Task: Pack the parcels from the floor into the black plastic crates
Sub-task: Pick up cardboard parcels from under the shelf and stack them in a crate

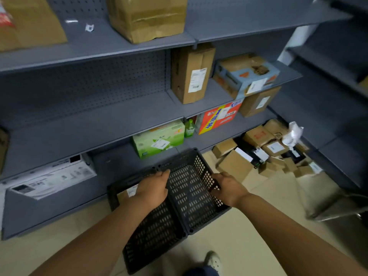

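Left fingers: left hand [152,187] lies on the black crate [191,198] rim, fingers curled over its edge.
Right fingers: right hand [229,188] grips the crate's right wall.
Crate: held low over the floor; no parcel visible inside.
Parcels [264,154]: heaped on the floor, right; packing apparently not begun.

Black crate [189,196] (perforated) tilted; parcels [264,150] heaped beyond.

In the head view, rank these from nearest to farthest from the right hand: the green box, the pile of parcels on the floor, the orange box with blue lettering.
From the right hand:
1. Pile of parcels, on the floor just right of it.
2. Green box, bottom shelf, up and to the left.
3. Orange box, one shelf higher, behind.
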The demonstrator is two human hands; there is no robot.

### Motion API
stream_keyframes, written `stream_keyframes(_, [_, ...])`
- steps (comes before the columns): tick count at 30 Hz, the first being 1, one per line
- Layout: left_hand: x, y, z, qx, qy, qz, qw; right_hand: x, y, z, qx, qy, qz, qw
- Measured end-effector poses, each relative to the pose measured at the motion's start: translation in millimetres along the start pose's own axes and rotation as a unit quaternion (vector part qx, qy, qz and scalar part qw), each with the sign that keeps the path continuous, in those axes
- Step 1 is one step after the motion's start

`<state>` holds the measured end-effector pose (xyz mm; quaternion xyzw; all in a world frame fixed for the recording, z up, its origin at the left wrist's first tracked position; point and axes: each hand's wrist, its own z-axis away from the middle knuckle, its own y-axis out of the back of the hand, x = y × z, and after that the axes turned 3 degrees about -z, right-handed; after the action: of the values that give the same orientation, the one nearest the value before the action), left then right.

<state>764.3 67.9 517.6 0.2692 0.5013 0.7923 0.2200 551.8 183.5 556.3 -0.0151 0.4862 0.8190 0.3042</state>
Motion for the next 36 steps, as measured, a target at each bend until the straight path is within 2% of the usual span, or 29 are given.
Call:
stream_keyframes(6, [106, 11, -30, -0.007, -0.063, -0.023, 0.998, 93, 41, 50, 0.039, -0.069, -0.022, 0.997])
stream_keyframes(11, [223, 18, -77, 0.006, -0.104, -0.038, 0.994, 205, 86, 73, 0.069, -0.104, -0.032, 0.992])
stream_keyframes(19, [380, 9, -136, 0.002, -0.108, -0.025, 0.994, 379, 152, 100, 0.093, -0.148, -0.029, 0.984])
stream_keyframes(27, [447, 16, -194, 0.004, -0.117, -0.028, 0.993, 462, 194, 72, 0.103, -0.132, -0.055, 0.984])
stream_keyframes(36, [491, 26, -327, 0.007, -0.109, 0.004, 0.994, 525, 259, -13, 0.108, -0.129, -0.067, 0.984])
